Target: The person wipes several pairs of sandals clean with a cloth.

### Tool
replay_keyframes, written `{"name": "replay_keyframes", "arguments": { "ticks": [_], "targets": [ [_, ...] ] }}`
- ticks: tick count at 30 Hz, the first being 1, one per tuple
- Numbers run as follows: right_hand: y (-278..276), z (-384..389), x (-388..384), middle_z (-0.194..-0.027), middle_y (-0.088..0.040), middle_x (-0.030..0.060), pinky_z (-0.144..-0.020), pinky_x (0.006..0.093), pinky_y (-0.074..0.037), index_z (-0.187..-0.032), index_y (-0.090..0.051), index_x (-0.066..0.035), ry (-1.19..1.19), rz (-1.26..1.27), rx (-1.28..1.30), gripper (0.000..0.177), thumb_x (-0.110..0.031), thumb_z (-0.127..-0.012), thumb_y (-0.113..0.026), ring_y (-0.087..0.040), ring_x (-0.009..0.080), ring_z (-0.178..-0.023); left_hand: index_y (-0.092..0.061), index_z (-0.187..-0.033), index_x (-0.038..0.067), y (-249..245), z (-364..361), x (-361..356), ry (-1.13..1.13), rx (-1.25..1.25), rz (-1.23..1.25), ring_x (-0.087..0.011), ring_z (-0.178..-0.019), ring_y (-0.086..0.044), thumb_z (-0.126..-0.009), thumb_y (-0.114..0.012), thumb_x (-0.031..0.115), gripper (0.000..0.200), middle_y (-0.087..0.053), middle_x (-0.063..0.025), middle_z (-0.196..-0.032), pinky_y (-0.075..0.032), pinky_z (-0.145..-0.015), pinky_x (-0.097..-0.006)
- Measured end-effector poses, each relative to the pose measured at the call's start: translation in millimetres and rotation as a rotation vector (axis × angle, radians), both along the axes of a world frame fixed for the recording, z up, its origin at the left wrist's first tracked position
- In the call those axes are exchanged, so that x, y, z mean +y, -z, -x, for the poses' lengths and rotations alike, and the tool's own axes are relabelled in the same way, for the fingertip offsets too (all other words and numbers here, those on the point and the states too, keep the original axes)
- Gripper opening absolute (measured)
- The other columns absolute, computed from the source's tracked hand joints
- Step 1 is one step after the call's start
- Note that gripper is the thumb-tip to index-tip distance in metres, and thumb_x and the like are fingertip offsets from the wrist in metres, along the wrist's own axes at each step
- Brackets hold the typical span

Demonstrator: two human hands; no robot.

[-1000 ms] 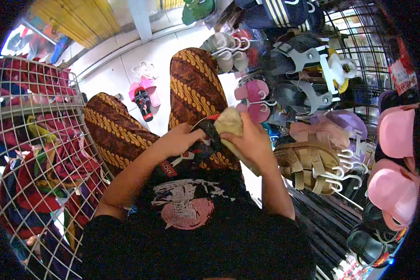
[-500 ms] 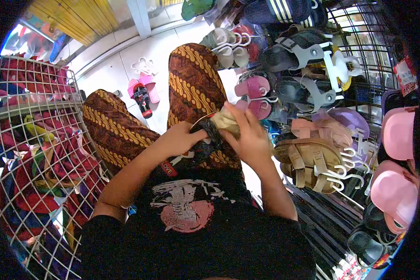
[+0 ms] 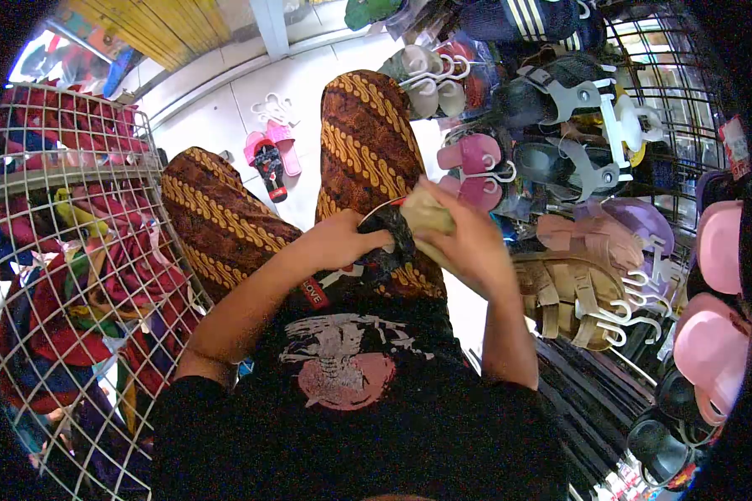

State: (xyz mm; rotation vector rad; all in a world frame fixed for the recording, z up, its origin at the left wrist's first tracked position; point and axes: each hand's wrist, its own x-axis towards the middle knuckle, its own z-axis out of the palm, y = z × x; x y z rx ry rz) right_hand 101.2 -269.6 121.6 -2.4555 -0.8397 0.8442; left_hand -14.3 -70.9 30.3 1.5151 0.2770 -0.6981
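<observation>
Over my lap, my left hand (image 3: pixel 351 242) is closed on a black sandal (image 3: pixel 386 230), whose strap is dark and patterned. My right hand (image 3: pixel 464 242) is wrapped round a crumpled beige cloth (image 3: pixel 426 213) and presses it against the sandal's upper end. A red tag reading "LOVE" (image 3: pixel 313 294) shows just below my left wrist, on a dark sole that my forearm partly hides. The patterned brown trousers (image 3: pixel 368 142) lie under both hands.
Pink slippers (image 3: pixel 286 154) with a black slipper (image 3: pixel 270 171) and white hangers (image 3: pixel 274 108) lie on the tiled floor ahead. A wire basket of red cloth items (image 3: pixel 75 250) stands left. Sandals on hangers (image 3: pixel 572 292) and a black wire rack (image 3: pixel 656 50) fill the right.
The whole view has shifted slightly, so most things sit further right. My right hand and the beige cloth have moved a little along the sandal; both hands keep their hold.
</observation>
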Motion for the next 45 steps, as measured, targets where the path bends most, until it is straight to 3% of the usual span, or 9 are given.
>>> {"name": "replay_keyframes", "arguments": {
  "ticks": [15, 19, 23, 24, 27, 31, 36, 39, 45],
  "targets": [
    [-3.7, -13.3, -12.3, -0.118, -0.067, 0.0197, -0.094, 0.0396, -0.049, -0.145, -0.045, -0.021, -0.020, 0.121, 0.183, 0.072, -0.017, -0.081, -0.076, -0.064, 0.0362, -0.109, -0.071, -0.088, -0.001, 2.3, -4.6, 1.0, 0.076, -0.019, -0.123, -0.0182, -0.051, -0.061, -0.081, -0.065, 0.053, 0.055, -0.064, -0.0086, -0.064, -0.050, -0.050, -0.0342],
    [10.1, 0.0, 11.2, -0.120, -0.066, 0.0180, -0.094, 0.0383, -0.049, -0.144, -0.047, -0.020, 0.150, 0.055, -0.026, 0.071, -0.022, -0.080, -0.077, -0.065, 0.0332, -0.110, -0.072, -0.088, -0.001, 0.3, -6.0, 3.7, 0.063, 0.032, 0.021, -0.0186, -0.050, -0.061, -0.083, -0.063, 0.053, 0.055, -0.063, -0.0089, -0.063, -0.049, -0.050, -0.0340],
    [5.1, -17.0, -17.7, -0.117, -0.067, 0.0167, -0.094, 0.0381, -0.049, -0.143, -0.048, -0.018, -0.030, 0.217, 0.204, 0.071, -0.030, -0.080, -0.078, -0.066, 0.0310, -0.107, -0.072, -0.089, 0.001, 9.5, -5.1, 5.0, 0.080, 0.015, -0.072, -0.0191, -0.054, -0.062, -0.084, -0.062, 0.053, 0.054, -0.064, -0.0098, -0.065, -0.049, -0.053, -0.0338],
    [18.6, -17.6, -27.0, -0.108, -0.069, 0.0205, -0.086, 0.0467, -0.053, -0.143, -0.047, -0.025, -0.038, 0.100, 0.120, 0.069, -0.040, -0.081, -0.075, -0.067, 0.0412, -0.095, -0.073, -0.090, 0.001, 8.9, -4.7, 4.3, 0.083, 0.029, -0.095, -0.0196, -0.055, -0.062, -0.084, -0.062, 0.053, 0.054, -0.064, -0.0102, -0.066, -0.049, -0.054, -0.0342],
    [9.4, -11.0, -4.7, -0.118, -0.067, 0.0176, -0.094, 0.0361, -0.048, -0.143, -0.048, -0.016, 0.185, 0.230, 0.189, 0.073, -0.028, -0.079, -0.080, -0.066, 0.0295, -0.107, -0.073, -0.094, 0.002, -24.7, -10.4, 9.9, 0.075, 0.154, -0.004, -0.0212, -0.060, -0.064, -0.086, -0.059, 0.055, 0.055, -0.065, -0.0115, -0.069, -0.050, -0.058, -0.0364],
    [11.9, 4.2, -13.3, -0.124, -0.064, 0.0170, -0.098, 0.0363, -0.047, -0.145, -0.045, -0.014, 0.196, 0.013, 0.257, 0.071, -0.026, -0.083, -0.077, -0.063, 0.0276, -0.113, -0.073, -0.097, 0.004, -9.1, -7.0, 11.5, 0.135, 0.064, -0.090, -0.0224, -0.062, -0.064, -0.089, -0.054, 0.054, 0.054, -0.064, -0.0125, -0.071, -0.050, -0.061, -0.0377],
    [16.1, 13.9, -34.4, -0.121, -0.065, 0.0199, -0.095, 0.0440, -0.050, -0.146, -0.043, -0.023, 0.136, -0.012, 0.180, 0.073, -0.036, -0.082, -0.077, -0.062, 0.0408, -0.113, -0.074, -0.096, 0.007, -6.4, -7.1, 10.8, 0.186, -0.028, -0.054, -0.0214, -0.063, -0.063, -0.091, -0.051, 0.050, 0.049, -0.062, -0.0117, -0.068, -0.050, -0.061, -0.0373],
    [5.1, 11.4, -31.1, -0.135, -0.057, 0.0169, -0.103, 0.0381, -0.044, -0.144, -0.046, -0.015, 0.251, 0.023, 0.244, 0.072, -0.021, -0.081, -0.079, -0.057, 0.0298, -0.123, -0.074, -0.098, 0.008, -1.2, -3.2, 6.1, 0.080, -0.057, 0.006, -0.0200, -0.059, -0.061, -0.090, -0.052, 0.048, 0.046, -0.059, -0.0088, -0.064, -0.049, -0.058, -0.0362],
    [17.5, 17.7, -47.6, -0.126, -0.063, 0.0181, -0.097, 0.0378, -0.047, -0.142, -0.049, -0.015, 0.231, -0.014, 0.208, 0.071, -0.021, -0.079, -0.081, -0.062, 0.0292, -0.114, -0.073, -0.101, 0.008, -16.0, -5.3, 8.4, 0.028, 0.072, -0.035, -0.0171, -0.055, -0.060, -0.089, -0.055, 0.045, 0.043, -0.064, -0.0073, -0.070, -0.049, -0.052, -0.0312]
  ]
}}
